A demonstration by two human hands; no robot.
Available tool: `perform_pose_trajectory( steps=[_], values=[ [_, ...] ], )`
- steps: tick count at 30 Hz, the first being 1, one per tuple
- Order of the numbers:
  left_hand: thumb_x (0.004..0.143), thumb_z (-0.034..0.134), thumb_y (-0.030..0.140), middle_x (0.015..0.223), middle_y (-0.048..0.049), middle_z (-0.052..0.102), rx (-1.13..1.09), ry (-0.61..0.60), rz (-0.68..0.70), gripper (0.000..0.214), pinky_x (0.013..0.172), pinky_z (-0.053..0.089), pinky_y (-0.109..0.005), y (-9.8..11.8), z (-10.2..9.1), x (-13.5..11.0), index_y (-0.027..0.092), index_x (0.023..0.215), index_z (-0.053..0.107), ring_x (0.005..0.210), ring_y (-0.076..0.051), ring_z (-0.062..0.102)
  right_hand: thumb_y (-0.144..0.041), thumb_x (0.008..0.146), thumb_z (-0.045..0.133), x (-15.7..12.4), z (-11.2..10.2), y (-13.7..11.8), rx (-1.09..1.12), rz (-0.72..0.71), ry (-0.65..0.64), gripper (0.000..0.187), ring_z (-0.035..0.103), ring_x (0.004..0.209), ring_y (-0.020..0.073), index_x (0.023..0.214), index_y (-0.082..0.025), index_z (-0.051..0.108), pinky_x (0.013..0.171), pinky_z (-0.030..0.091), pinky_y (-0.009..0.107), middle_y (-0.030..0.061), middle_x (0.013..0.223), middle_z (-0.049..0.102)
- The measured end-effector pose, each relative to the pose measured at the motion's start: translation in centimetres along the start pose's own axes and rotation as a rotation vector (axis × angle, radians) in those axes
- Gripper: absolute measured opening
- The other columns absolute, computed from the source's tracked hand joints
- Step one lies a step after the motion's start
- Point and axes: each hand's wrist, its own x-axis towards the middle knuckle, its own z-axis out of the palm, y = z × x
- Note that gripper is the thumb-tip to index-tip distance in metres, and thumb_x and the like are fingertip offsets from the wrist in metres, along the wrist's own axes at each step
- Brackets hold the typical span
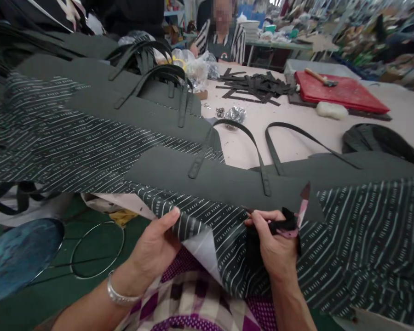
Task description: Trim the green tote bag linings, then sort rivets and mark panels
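Note:
My left hand [157, 243] pinches the folded corner of a dark striped lining fabric [224, 230], thumb on top, with its pale underside turned up. My right hand [274, 243] is closed on a small black piece with a pink edge [290, 226] at the lining's edge. Just beyond both hands lies a dark grey bag panel [227, 181] with two strap handles [248, 138] looping toward the table.
More grey panels with handles [148, 78] are stacked at the left over striped lining. Black strips [255, 85], a red board [341, 92] with a hammer [319, 77], and a person in a striped top [224, 41] are across the table. A metal ring [98, 250] lies lower left.

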Motion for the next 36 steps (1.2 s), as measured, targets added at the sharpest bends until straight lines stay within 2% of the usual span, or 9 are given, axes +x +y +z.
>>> perform_pose_trajectory(
  steps=[4, 7, 11, 15, 17, 22, 26, 32, 36],
  values=[
    [0.077, 0.069, 0.016, 0.084, -0.0046, 0.076, -0.092, -0.022, -0.029, 0.004, 0.068, 0.061, -0.03, -1.9, 4.8, 1.4, 0.016, 0.08, 0.072, 0.069, -0.017, 0.07, -0.036, 0.089, 0.062, -0.3, 0.1, -0.2, -0.029, -0.02, -0.021, 0.02, 0.066, 0.072, 0.0178, 0.077, -0.02, 0.065, 0.079, 0.047, 0.036, -0.0008, 0.07, 0.068],
    [0.086, 0.062, 0.018, 0.078, -0.0073, 0.074, -0.058, 0.047, -0.058, 0.013, 0.061, 0.059, -0.027, -3.0, 6.1, 2.5, 0.011, 0.08, 0.071, 0.063, -0.016, 0.067, -0.034, 0.09, 0.061, -0.5, 0.1, -0.2, -0.033, -0.043, -0.028, 0.02, 0.065, 0.073, 0.0171, 0.076, -0.02, 0.064, 0.08, 0.046, 0.035, -0.0014, 0.07, 0.067],
    [0.09, 0.056, 0.015, 0.079, -0.0108, 0.074, -0.02, 0.164, -0.073, 0.02, 0.062, 0.059, -0.028, -3.5, 5.7, 3.6, 0.009, 0.077, 0.07, 0.064, -0.017, 0.068, -0.033, 0.089, 0.062, -0.4, 0.1, -0.2, 0.059, 0.03, -0.001, 0.018, 0.067, 0.073, 0.0175, 0.078, -0.02, 0.064, 0.077, 0.048, 0.034, -0.0002, 0.072, 0.069],
    [0.091, 0.054, 0.015, 0.089, -0.0133, 0.074, 0.042, 0.169, -0.108, 0.02, 0.072, 0.06, -0.03, -3.3, 5.4, 3.6, 0.009, 0.081, 0.07, 0.072, -0.019, 0.07, -0.035, 0.087, 0.065, 0.3, 0.4, -0.7, 0.312, 0.196, 0.026, 0.017, 0.069, 0.072, 0.0185, 0.082, -0.019, 0.064, 0.075, 0.052, 0.035, 0.0018, 0.079, 0.072],
    [0.092, 0.053, 0.016, 0.09, -0.0133, 0.075, 0.06, 0.156, -0.141, 0.021, 0.074, 0.061, -0.031, -3.2, 5.4, 3.4, 0.01, 0.084, 0.071, 0.075, -0.02, 0.071, -0.036, 0.087, 0.066, 0.7, 0.8, -1.0, 0.37, 0.22, 0.037, 0.016, 0.07, 0.074, 0.0188, 0.083, -0.02, 0.064, 0.075, 0.054, 0.036, 0.0015, 0.08, 0.072],
    [0.095, 0.048, 0.02, 0.091, -0.0136, 0.075, 0.041, 0.107, -0.242, 0.027, 0.08, 0.06, -0.034, -2.9, 5.0, 3.2, 0.01, 0.089, 0.072, 0.086, -0.023, 0.072, -0.03, 0.089, 0.063, 0.5, 1.9, -1.1, 0.172, 0.108, 0.012, 0.013, 0.068, 0.074, 0.0153, 0.079, -0.021, 0.064, 0.076, 0.052, 0.032, -0.0018, 0.074, 0.068],
    [0.097, 0.043, 0.023, 0.092, -0.0137, 0.074, -0.009, 0.1, -0.313, 0.032, 0.085, 0.059, -0.037, -2.8, 4.8, 3.2, 0.011, 0.088, 0.072, 0.091, -0.025, 0.071, -0.025, 0.089, 0.063, 0.0, 2.0, -1.2, 0.08, 0.043, -0.009, 0.013, 0.066, 0.071, 0.0141, 0.076, -0.022, 0.062, 0.072, 0.051, 0.029, -0.0033, 0.07, 0.066],
    [0.097, 0.04, 0.03, 0.09, -0.0123, 0.074, -0.005, 0.13, -0.372, 0.037, 0.085, 0.058, -0.037, -2.6, 5.0, 3.2, 0.016, 0.083, 0.072, 0.095, -0.026, 0.07, -0.019, 0.09, 0.06, -0.2, 1.9, -1.5, 0.113, 0.048, -0.046, 0.014, 0.064, 0.072, 0.012, 0.076, -0.023, 0.058, 0.072, 0.052, 0.027, -0.0044, 0.073, 0.064],
    [0.099, 0.037, 0.034, 0.087, -0.0125, 0.074, 0.018, 0.178, -0.415, 0.042, 0.086, 0.057, -0.039, -2.2, 5.3, 3.1, 0.016, 0.08, 0.07, 0.096, -0.027, 0.069, -0.017, 0.088, 0.061, -0.4, 2.1, -1.6, 0.125, 0.053, -0.01, 0.014, 0.064, 0.07, 0.0127, 0.075, -0.022, 0.058, 0.069, 0.053, 0.028, -0.0035, 0.072, 0.064]
  ],
)
